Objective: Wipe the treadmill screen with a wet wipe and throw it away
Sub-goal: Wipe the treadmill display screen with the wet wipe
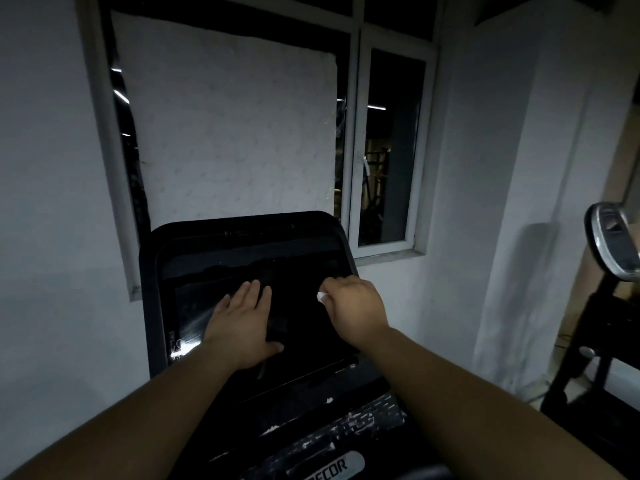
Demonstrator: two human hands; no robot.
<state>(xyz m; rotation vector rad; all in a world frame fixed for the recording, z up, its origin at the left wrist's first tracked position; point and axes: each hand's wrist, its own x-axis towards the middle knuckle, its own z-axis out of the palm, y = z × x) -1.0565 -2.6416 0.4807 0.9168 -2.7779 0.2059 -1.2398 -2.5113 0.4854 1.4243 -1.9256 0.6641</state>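
Observation:
The black treadmill screen (304,323) fills the lower middle of the head view, tilted back toward a window. My left hand (242,323) lies flat on the screen's middle, fingers spread and palm down, holding nothing. My right hand (356,306) is closed on a small white wet wipe (322,297) and presses it against the screen's right part; only a corner of the wipe shows at the fingertips. A pale streak of reflected light crosses the screen's left edge.
The worn console panel (329,441) with a logo sits below the screen. Behind stands a window (388,147) partly covered by a white sheet (235,133). Another machine with a round silver display (613,240) stands at the right. White walls are on both sides.

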